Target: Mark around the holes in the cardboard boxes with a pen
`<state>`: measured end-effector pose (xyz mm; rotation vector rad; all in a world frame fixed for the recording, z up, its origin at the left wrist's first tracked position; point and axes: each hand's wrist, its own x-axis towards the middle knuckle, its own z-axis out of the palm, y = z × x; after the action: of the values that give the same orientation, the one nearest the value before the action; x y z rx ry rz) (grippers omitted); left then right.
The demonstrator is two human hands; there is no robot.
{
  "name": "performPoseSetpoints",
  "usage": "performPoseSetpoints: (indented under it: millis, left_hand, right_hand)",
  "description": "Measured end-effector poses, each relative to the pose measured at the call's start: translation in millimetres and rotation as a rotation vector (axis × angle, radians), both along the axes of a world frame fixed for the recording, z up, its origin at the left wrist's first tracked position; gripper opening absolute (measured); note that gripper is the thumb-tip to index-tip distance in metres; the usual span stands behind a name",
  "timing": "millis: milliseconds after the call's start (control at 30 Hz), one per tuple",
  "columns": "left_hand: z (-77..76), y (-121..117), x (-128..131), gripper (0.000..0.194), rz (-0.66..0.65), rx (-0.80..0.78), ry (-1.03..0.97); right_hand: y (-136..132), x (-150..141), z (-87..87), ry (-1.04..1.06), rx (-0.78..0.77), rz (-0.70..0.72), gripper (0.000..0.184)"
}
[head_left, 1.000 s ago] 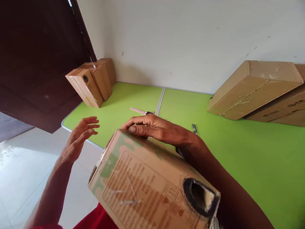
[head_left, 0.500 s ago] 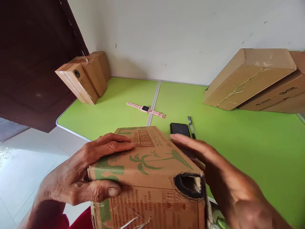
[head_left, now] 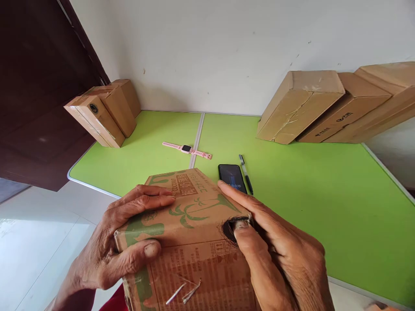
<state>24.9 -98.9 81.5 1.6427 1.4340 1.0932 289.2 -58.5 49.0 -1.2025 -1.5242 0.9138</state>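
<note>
A brown cardboard box [head_left: 194, 268] with green palm-tree print and "COCONUT" lettering fills the near middle of the view. My left hand [head_left: 119, 242] grips its left side, thumb on the near face and fingers over the top. On the opposite side, my right hand [head_left: 275, 246] holds the box, its index finger along the right edge. The right thumb is at the dark-rimmed hole in the near right corner, its tip partly inside. What lies inside the hole is hidden.
Beyond the box, a green table [head_left: 311, 198] carries a pink watch [head_left: 186, 149], a black phone [head_left: 232, 176] and a pen [head_left: 246, 174]. Cardboard boxes stand at the back left [head_left: 112, 114] and back right [head_left: 301, 106], near a white wall.
My right hand has closed onto the box, its thumb now at the corner hole. The phone's screen has lit up. The view has shifted slightly right; my left hand keeps its grip.
</note>
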Motion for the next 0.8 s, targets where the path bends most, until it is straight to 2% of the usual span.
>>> performPoseSetpoints:
  millis: [67,167,300,367,467,600,700,800]
  left_hand:
    - [-1.2,4,0,0.047,-0.001,0.016,0.0]
    - [-9.3,10,-8,0.05,-0.055,0.06,0.016]
    - [-14.3,11,-20,0.054,-0.04,0.068,-0.01]
    - [-5.9,9,-26,0.056,-0.048,0.04,-0.007]
    - [19.1,11,-29,0.058,-0.022,0.001,0.069]
    - [49.8,29,-20,0.051,-0.048,-0.029,0.18]
    - [57.1,44,-9,0.038,-0.009,0.028,0.178]
    - [57.8,53,-2,0.025,0.004,0.04,0.171]
  right_hand:
    - [5,-7,3.0,-0.03,0.132,-0.056,0.037]
    - [19,-14,14.6,-0.067,0.318,-0.067,0.042]
    - [43,-17,36.6,-0.14,0.391,0.041,0.037]
    - [51,-23,46.8,-0.147,0.399,0.111,0.035]
    - [54,-36,60.1,-0.132,0.408,0.168,0.034]
    - [51,-54,71.6,-0.144,0.308,0.24,0.032]
    - [52,-59,71.0,-0.131,0.275,0.291,0.028]
    - [55,-57,64.0,-0.139,0.286,0.258,0.026]
